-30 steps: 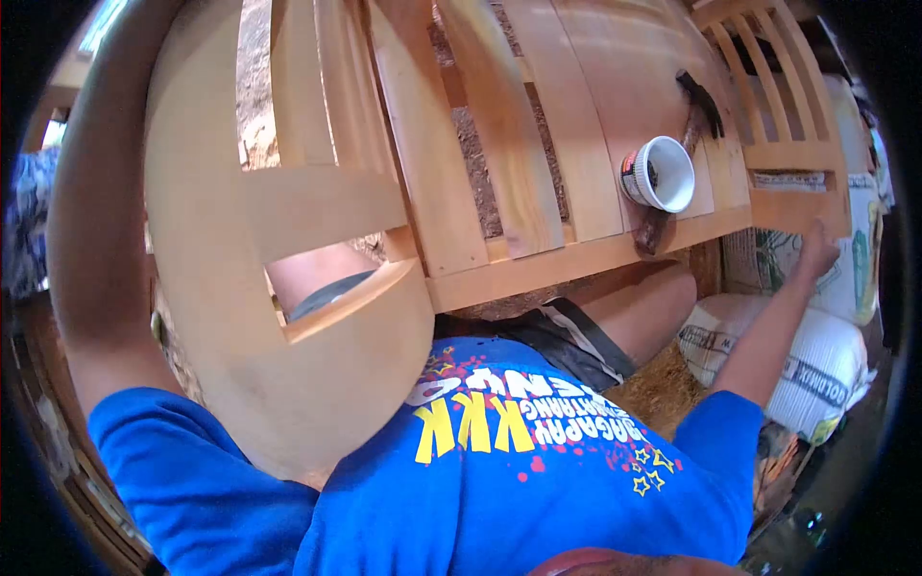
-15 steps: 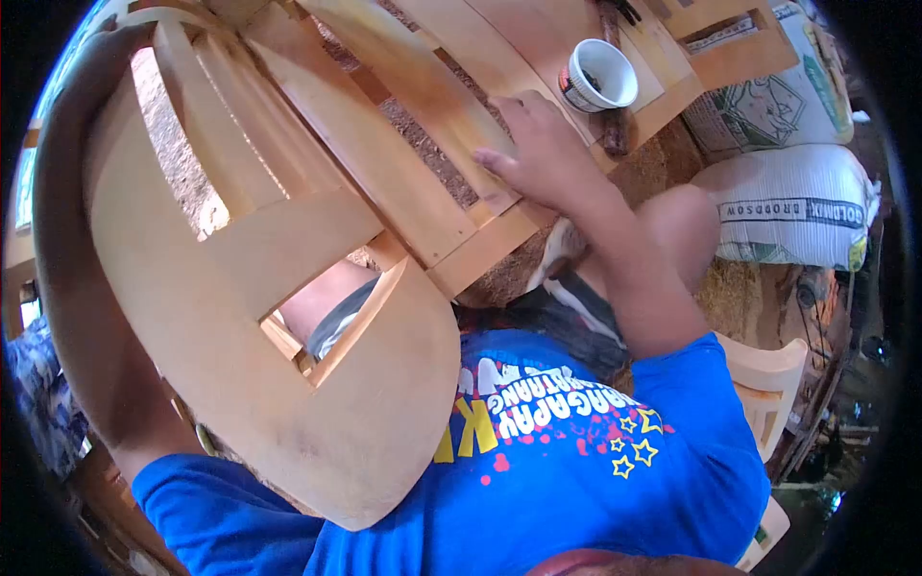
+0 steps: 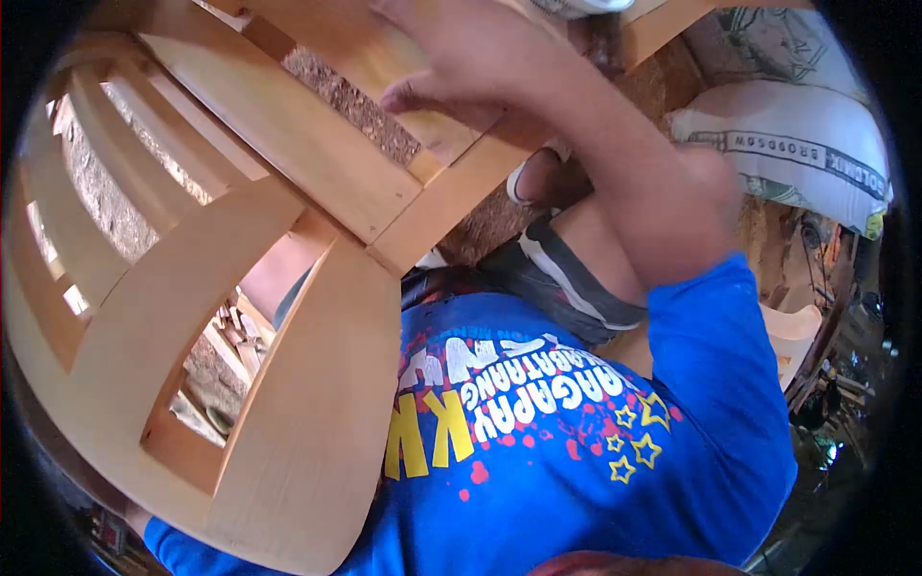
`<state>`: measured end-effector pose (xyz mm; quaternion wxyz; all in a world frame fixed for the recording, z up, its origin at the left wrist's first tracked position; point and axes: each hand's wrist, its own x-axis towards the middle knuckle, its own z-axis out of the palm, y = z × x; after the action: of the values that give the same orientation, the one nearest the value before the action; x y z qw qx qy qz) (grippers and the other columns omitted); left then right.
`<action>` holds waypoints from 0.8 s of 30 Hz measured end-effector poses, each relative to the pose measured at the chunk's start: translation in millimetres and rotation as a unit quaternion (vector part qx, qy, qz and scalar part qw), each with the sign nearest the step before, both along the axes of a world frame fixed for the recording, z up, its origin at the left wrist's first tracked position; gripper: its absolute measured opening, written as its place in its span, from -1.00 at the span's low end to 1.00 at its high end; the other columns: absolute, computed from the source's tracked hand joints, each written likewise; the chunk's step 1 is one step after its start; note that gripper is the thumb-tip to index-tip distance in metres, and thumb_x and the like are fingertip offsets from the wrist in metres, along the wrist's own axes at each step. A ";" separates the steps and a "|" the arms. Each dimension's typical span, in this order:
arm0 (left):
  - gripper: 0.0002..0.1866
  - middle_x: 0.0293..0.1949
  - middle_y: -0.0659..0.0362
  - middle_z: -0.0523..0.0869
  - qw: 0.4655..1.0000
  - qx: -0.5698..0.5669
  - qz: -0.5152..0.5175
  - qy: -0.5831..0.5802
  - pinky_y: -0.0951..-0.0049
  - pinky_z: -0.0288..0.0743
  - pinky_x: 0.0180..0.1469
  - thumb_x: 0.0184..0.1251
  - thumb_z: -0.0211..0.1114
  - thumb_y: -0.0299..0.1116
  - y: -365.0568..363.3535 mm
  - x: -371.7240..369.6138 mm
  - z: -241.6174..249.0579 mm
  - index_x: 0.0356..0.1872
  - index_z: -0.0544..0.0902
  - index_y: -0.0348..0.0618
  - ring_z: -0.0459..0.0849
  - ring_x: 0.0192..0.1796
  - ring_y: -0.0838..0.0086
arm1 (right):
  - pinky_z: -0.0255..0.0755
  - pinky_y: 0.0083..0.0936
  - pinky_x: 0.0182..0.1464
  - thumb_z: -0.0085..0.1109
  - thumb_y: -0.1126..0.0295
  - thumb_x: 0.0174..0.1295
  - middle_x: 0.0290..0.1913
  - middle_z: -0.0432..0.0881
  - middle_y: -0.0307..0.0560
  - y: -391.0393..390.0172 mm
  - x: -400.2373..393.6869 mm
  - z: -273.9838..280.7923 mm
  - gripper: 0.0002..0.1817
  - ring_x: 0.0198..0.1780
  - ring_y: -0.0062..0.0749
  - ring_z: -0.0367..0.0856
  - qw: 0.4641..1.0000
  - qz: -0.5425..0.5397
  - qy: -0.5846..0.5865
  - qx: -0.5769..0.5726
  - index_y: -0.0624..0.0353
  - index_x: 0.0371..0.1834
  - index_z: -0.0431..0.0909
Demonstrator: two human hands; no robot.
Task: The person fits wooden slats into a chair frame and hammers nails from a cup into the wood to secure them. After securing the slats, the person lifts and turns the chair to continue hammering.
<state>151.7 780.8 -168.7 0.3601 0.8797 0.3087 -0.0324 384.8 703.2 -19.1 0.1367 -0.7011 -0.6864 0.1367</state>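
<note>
A pale wooden slatted chair or bench fills the left and upper view. Its curved backrest panel (image 3: 288, 413), with slats and a cut-out opening, leans close against my blue shirt. Beyond it lie the flat seat slats (image 3: 288, 125), with gaps showing the ground. My right hand (image 3: 451, 53) is over these slats, thumb held apart from the fingers; it grips nothing I can see, and its fingertips reach the upper edge of the view. Behind the panel at lower left, only a bit of my left arm shows; the left hand is hidden.
A white tub (image 3: 586, 6) is cut off at the top edge. Printed white sacks (image 3: 797, 139) lie at the right, with another pale wooden piece (image 3: 792, 336) below them. Wood scraps (image 3: 230, 346) show through the panel's opening.
The view has shifted, with the backrest panel now lower and turned. My left arm has gone from along the panel's outer edge to mostly behind it. The right hand appears further up and left.
</note>
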 end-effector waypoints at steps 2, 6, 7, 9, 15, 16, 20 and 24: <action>-0.54 0.04 0.05 0.81 0.993 -0.061 -0.006 0.102 0.28 0.56 0.19 0.22 0.48 -0.29 -33.4 12.8 -70.1 0.15 0.75 -0.21 0.73 0.03 0.36 | 0.70 -0.01 -0.05 0.44 -0.14 0.25 -0.15 0.78 0.25 -7.7 -3.1 -10.5 -0.16 -0.11 0.11 0.82 1.000 -0.014 0.018 0.014 0.22 0.42 0.43; -0.53 0.06 0.04 0.80 0.979 -0.091 0.010 0.183 0.27 0.56 0.21 0.22 0.48 -0.29 -57.1 7.8 -126.3 0.16 0.75 -0.21 0.73 0.05 0.34 | 0.69 -0.02 -0.11 0.32 -0.06 0.39 -0.21 0.74 0.34 -42.7 -15.9 34.3 -0.24 -0.15 0.21 0.79 0.997 -0.059 0.026 -0.040 0.37 0.40 0.43; -0.53 0.06 0.04 0.80 0.978 -0.090 0.014 0.187 0.27 0.56 0.22 0.22 0.48 -0.29 -56.5 6.8 -129.6 0.16 0.75 -0.21 0.73 0.05 0.34 | 0.69 -0.02 -0.14 0.31 -0.06 0.40 -0.23 0.74 0.33 -42.0 -19.9 24.1 -0.25 -0.17 0.21 0.80 0.995 -0.072 0.004 -0.064 0.39 0.38 0.43; -0.52 0.07 0.03 0.80 0.978 -0.087 0.020 0.189 0.26 0.56 0.22 0.22 0.48 -0.29 -56.2 2.5 -134.1 0.17 0.74 -0.22 0.72 0.06 0.33 | 0.69 -0.02 -0.18 0.30 -0.04 0.42 -0.29 0.75 0.31 -43.4 -21.9 18.8 -0.27 -0.21 0.19 0.80 0.991 -0.082 -0.016 -0.100 0.43 0.35 0.44; -0.51 0.09 0.02 0.79 0.980 -0.088 0.031 0.178 0.25 0.55 0.25 0.21 0.49 -0.28 -53.2 9.8 -133.7 0.18 0.74 -0.22 0.72 0.09 0.30 | 0.68 0.00 -0.22 0.25 0.02 0.47 -0.40 0.75 0.23 -37.9 -20.8 19.4 -0.38 -0.26 0.16 0.81 0.997 -0.073 0.012 -0.034 0.45 0.23 0.48; -0.51 0.09 0.01 0.79 0.980 -0.088 0.031 0.174 0.25 0.55 0.25 0.21 0.49 -0.28 -50.9 10.4 -133.4 0.18 0.73 -0.22 0.72 0.10 0.29 | 0.68 0.00 -0.21 0.24 0.03 0.48 -0.41 0.75 0.23 -41.6 -20.6 28.3 -0.40 -0.26 0.16 0.81 0.997 -0.073 0.029 -0.018 0.43 0.21 0.49; -0.49 0.11 0.00 0.78 0.980 -0.098 0.041 0.168 0.24 0.55 0.27 0.21 0.49 -0.28 -52.7 11.0 -131.0 0.19 0.73 -0.22 0.72 0.12 0.27 | 0.70 -0.02 -0.18 0.23 0.04 0.48 -0.40 0.75 0.21 -36.3 -22.9 28.2 -0.42 -0.25 0.14 0.82 0.994 -0.095 0.022 -0.055 0.41 0.21 0.50; -0.48 0.12 -0.01 0.77 0.982 -0.106 0.055 0.150 0.23 0.55 0.28 0.21 0.49 -0.28 -46.7 9.6 -121.1 0.20 0.72 -0.23 0.72 0.14 0.25 | 0.70 0.03 -0.09 0.25 0.01 0.42 -0.22 0.79 0.27 -20.6 -26.0 31.5 -0.38 -0.14 0.11 0.84 0.981 -0.137 -0.001 -0.135 0.26 0.34 0.50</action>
<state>161.4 734.1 -289.8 0.4019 0.8037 0.4017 -0.1766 358.8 682.6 12.4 0.0575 -0.8009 -0.5587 0.2076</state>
